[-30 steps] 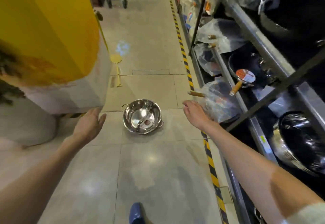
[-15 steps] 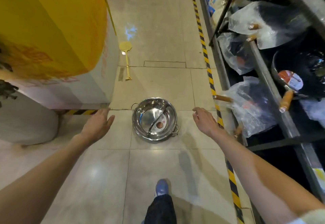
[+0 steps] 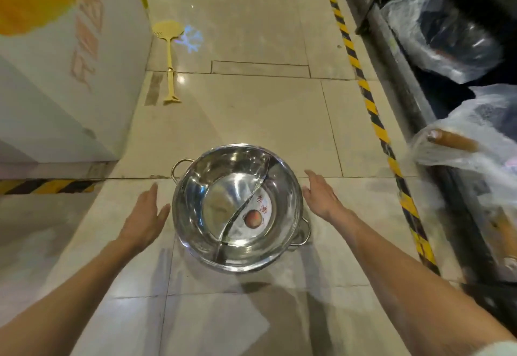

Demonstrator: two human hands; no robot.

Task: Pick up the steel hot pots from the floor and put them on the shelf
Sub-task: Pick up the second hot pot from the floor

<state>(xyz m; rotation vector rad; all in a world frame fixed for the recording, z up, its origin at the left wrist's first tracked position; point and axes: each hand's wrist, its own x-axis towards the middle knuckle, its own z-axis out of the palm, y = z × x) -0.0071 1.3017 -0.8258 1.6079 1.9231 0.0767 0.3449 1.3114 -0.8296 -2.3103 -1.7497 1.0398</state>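
Pot (image 3: 237, 207) sits on the floor (image 3: 251, 109), divider inside, handles at far-left and near-right. Left hand (image 3: 145, 215) and right hand (image 3: 321, 196) flank it, open and empty, palms inward, probably to grip both sides evenly.

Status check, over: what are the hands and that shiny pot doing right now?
Left hand and right hand open, flanking the hot pot, not touching. Pot on floor. Nothing between hands and pot.
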